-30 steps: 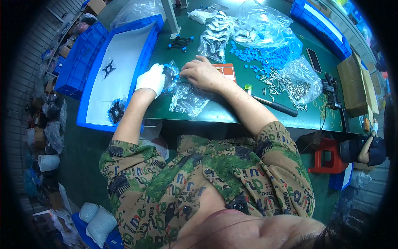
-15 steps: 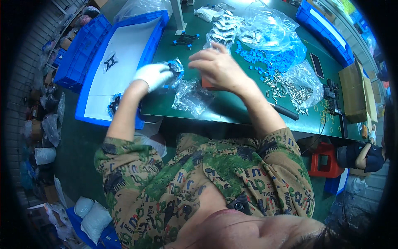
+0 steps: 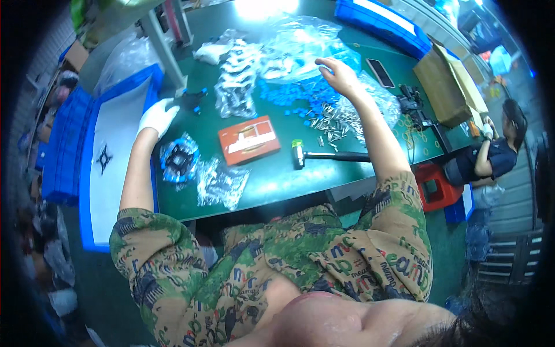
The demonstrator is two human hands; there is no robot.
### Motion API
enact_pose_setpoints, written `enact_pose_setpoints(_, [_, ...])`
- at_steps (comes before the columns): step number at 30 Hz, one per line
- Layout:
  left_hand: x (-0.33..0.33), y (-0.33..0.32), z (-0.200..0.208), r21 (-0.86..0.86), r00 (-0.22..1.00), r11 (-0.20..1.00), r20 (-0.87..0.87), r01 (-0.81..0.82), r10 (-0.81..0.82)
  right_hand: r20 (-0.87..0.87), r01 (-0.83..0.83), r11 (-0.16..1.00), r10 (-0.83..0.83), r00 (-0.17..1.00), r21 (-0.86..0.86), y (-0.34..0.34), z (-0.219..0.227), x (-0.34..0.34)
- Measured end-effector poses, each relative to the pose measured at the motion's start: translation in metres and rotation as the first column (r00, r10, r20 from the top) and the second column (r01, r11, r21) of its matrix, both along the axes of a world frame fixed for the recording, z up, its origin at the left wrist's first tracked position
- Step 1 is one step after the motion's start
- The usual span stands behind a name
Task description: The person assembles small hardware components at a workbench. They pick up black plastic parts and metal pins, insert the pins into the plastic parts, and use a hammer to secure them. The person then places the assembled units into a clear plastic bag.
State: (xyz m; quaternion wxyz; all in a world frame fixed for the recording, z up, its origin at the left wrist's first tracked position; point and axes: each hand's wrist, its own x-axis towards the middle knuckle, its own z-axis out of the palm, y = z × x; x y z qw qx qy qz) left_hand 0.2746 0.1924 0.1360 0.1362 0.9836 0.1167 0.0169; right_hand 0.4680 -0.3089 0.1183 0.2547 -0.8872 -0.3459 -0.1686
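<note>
My left hand (image 3: pixel 157 116), in a white glove, rests on the green table (image 3: pixel 277 179) near its left edge, next to a black part with blue caps (image 3: pixel 193 99). Whether it grips that part is unclear. My right hand (image 3: pixel 340 75) is bare and reaches far over the table, fingers spread above a heap of small blue caps (image 3: pixel 295 95) and a clear plastic bag (image 3: pixel 300 46). It holds nothing. A black round part with blue pieces (image 3: pixel 179 159) lies in a clear wrapper below my left hand.
An orange box (image 3: pixel 248 139), a black hammer with a green-tipped head (image 3: pixel 324 155), metal pins (image 3: pixel 335 121) and a phone (image 3: pixel 381 72) lie on the table. A blue tray (image 3: pixel 87 191) stands at the left, another blue bin (image 3: pixel 381 23) at the back. A seated person (image 3: pixel 491 153) is at the right.
My right hand has left the bagged part near the table's front and reached far out to the blue caps. My left hand moved off that part toward the table's left edge.
</note>
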Motion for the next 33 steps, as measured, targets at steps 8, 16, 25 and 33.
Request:
enact_pose_setpoints(8, [0.023, 0.016, -0.012, -0.005, 0.999, 0.999, 0.000, -0.047, 0.047, 0.094, 0.215, 0.870, -0.193, 0.977, -0.445, 0.058, 0.000, 0.047])
enact_pose_setpoints(16, [0.023, 0.028, -0.024, 0.027, 0.998, 0.999, 0.051, -0.037, 0.036, -0.016, 0.172, 0.743, -0.238, 0.971, -0.647, 0.072, -0.037, 0.097])
enact_pose_setpoints(25, [0.060, 0.017, -0.047, -0.328, 0.991, 0.940, -0.122, -0.093, 0.055, 0.234, 0.211, 0.855, -0.109, 0.966, -0.474, 0.064, -0.034, 0.075])
enact_pose_setpoints(33, [0.053, 0.016, -0.027, -0.719, 0.952, 0.632, -0.146, -0.290, 0.271, -0.138, 0.095, 0.825, -0.205, 0.969, -0.558, 0.116, -0.022, 0.089])
